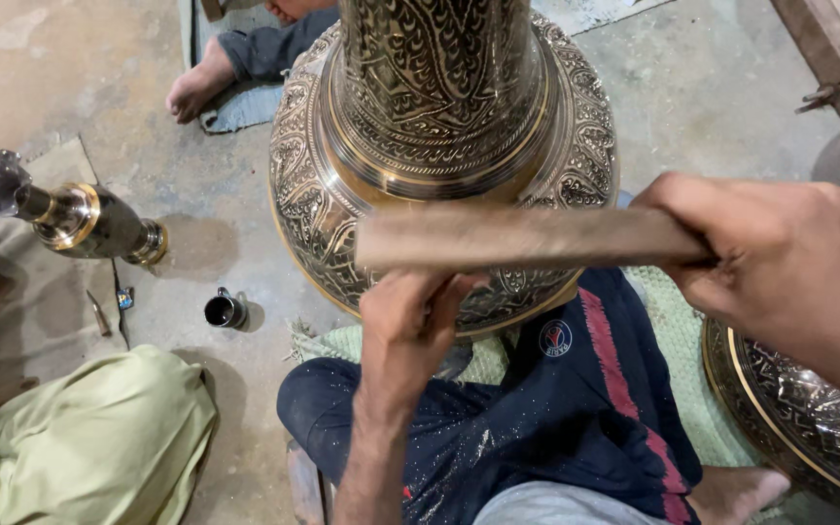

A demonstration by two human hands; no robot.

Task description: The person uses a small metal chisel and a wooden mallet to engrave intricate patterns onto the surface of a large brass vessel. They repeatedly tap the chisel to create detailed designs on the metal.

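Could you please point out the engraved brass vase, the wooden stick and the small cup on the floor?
Brass vase [315,209], head view, on its engraved lower body.
Wooden stick [517,238], head view, mid-length.
Small cup [223,311], head view, on its rim.

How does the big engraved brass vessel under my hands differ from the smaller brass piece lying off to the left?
The big engraved vessel stands upright against the knees; the smaller brass piece lies on its side on the floor. The vessel is far larger, filling the middle of the view. Its surface is densely covered with floral engraving, while the small piece looks smooth and plain. Both are shiny brass with gold-coloured bands.
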